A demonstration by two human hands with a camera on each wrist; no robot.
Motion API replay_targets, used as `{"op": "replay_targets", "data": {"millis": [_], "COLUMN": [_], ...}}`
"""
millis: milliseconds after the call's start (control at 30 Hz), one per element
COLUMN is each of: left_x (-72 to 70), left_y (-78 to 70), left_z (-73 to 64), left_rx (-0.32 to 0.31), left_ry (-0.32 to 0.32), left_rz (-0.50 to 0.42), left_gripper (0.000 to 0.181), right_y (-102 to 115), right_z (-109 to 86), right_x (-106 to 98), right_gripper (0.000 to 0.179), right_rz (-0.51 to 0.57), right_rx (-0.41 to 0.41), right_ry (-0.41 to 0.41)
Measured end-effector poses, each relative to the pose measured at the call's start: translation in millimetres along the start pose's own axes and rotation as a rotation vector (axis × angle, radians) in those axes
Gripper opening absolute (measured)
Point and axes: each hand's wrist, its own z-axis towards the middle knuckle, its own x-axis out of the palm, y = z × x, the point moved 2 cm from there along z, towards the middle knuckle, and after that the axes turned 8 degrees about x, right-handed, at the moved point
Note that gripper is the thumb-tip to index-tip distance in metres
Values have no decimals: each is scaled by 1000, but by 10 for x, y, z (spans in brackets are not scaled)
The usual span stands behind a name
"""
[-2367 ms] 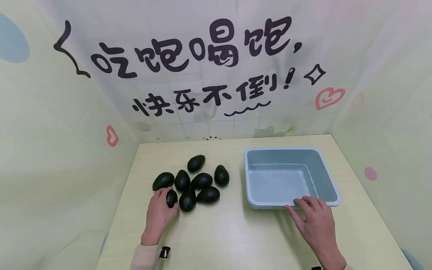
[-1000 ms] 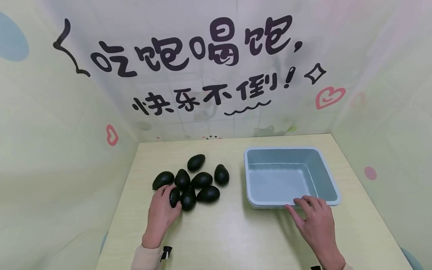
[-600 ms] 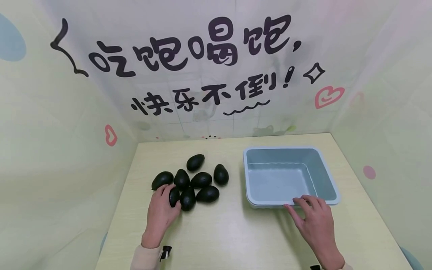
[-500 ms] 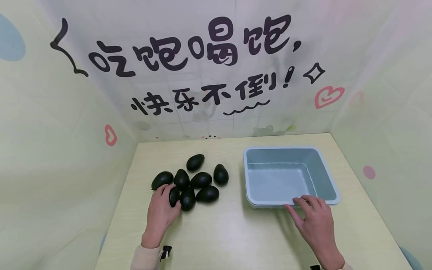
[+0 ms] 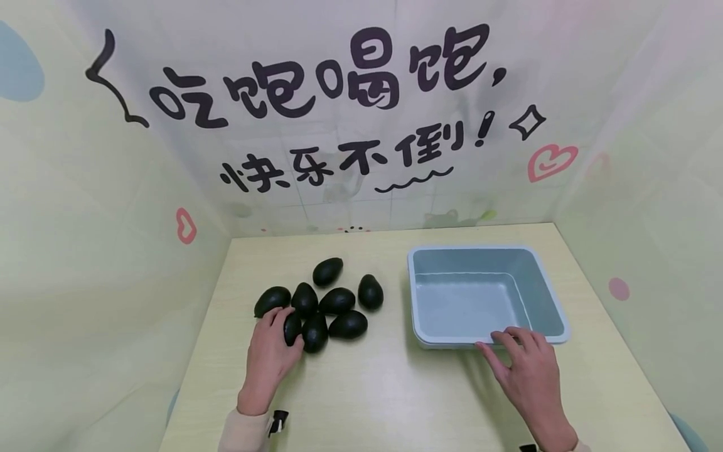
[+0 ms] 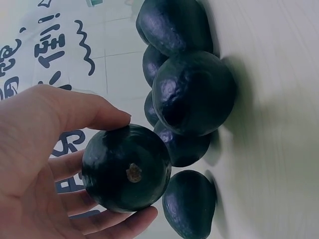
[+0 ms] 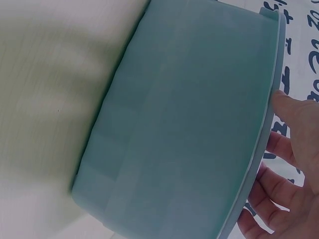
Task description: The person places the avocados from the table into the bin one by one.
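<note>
My left hand (image 5: 270, 351) holds a dark green avocado (image 5: 291, 329) at the front left of a loose cluster. In the left wrist view that avocado (image 6: 109, 174) shows its stem end, with the thumb on one side and curled fingers on the other. Right beside it lies another avocado (image 5: 314, 333). Over at the right, my right hand (image 5: 530, 370) grips the near rim of a blue-grey plastic bin (image 5: 419, 314). The right wrist view has the thumb on the outer edge of the bin (image 7: 174, 124) and the fingers behind the rim. No avocado shows inside the bin.
Several more avocados lie behind and to the right, such as one at the back (image 5: 328, 272) and one at the right (image 5: 370, 292). The pale wooden table (image 5: 384, 389) is enclosed by a printed cloth backdrop (image 5: 361, 207) at the back and sides.
Since the earliest frame, my left hand has shifted slightly right with its avocado, closer to the neighbouring one. Over the last second the hands stay nearly still. The bin keeps its place.
</note>
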Motion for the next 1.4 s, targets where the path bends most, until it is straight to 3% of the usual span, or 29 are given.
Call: {"op": "replay_targets", "data": {"millis": [1400], "left_x": [-9], "left_y": [-100], "left_z": [121], "left_rx": [1], "left_ry": [44], "left_rz": [-52], "left_gripper": [52], "right_y": [-36], "right_z": [-27], "right_x": [28], "right_gripper": [78], "right_rz": [6], "right_rx": [21], "right_ry": [7]}}
